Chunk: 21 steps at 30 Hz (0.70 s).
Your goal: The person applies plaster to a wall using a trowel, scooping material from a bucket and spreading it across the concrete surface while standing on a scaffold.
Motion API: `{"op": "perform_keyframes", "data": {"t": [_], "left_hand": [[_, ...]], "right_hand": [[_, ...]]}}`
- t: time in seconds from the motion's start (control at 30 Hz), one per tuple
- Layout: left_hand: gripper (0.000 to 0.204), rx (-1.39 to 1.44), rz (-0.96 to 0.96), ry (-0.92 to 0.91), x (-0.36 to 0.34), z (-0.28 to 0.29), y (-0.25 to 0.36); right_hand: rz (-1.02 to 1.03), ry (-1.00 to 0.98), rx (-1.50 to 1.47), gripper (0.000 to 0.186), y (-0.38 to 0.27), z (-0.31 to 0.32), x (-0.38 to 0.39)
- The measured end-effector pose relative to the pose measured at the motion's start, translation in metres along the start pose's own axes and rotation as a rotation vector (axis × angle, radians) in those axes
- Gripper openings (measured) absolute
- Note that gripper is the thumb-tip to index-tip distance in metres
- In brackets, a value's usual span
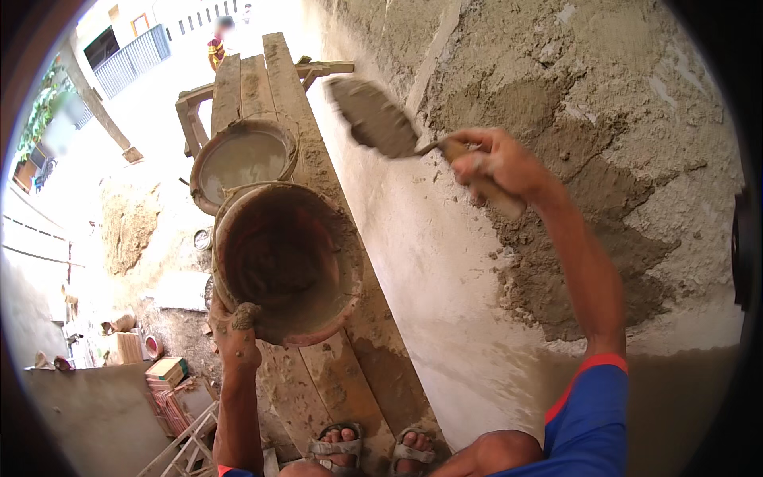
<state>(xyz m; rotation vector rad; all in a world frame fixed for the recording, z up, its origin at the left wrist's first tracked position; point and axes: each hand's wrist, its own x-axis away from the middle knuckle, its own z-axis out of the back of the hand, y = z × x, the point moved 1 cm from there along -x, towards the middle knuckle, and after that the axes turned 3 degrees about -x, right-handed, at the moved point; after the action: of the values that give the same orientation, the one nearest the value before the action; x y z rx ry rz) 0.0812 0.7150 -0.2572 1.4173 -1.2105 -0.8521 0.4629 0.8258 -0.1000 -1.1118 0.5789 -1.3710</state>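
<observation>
In my right hand (497, 168) is a trowel (372, 118), gripped by its wooden handle and raised beside the wall. Grey mortar covers its blade, which is smeared a little by motion. My left hand (233, 327) grips the near-left rim of a mortar bucket (350, 296), thumb over the edge. The bucket tilts toward me, with wet mortar coating its dark inside. Just beyond it stands a second bucket (286, 135) holding greyish water. On the wall (445, 262) to my right spreads a rough patch of fresh mortar (572, 238).
My sandalled feet stand on a plank scaffold (318, 374) with a wooden crossbar (330, 67) at its far end. Below on the left lie a sand pile (127, 226), stacked boxes (168, 372) and a pale wooden frame (187, 445). A person (216, 49) is far off.
</observation>
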Motion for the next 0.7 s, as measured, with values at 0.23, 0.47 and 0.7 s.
{"op": "perform_keyframes", "data": {"t": [0.23,0.47,0.7], "left_hand": [[0.058,-0.076,0.035,-0.086,0.011,-0.027,-0.001],[0.051,-0.158,0.046,-0.064,0.015,-0.018,0.003],[0.055,-0.095,-0.011,-0.118,0.026,-0.021,-0.036]], "right_hand": [[0.019,0.97,0.719,0.044,-0.013,0.19,0.027],[-0.174,0.426,0.208,0.046,-0.005,0.035,0.076],[-0.47,-0.446,-0.481,0.042,0.06,-0.117,0.123]]}}
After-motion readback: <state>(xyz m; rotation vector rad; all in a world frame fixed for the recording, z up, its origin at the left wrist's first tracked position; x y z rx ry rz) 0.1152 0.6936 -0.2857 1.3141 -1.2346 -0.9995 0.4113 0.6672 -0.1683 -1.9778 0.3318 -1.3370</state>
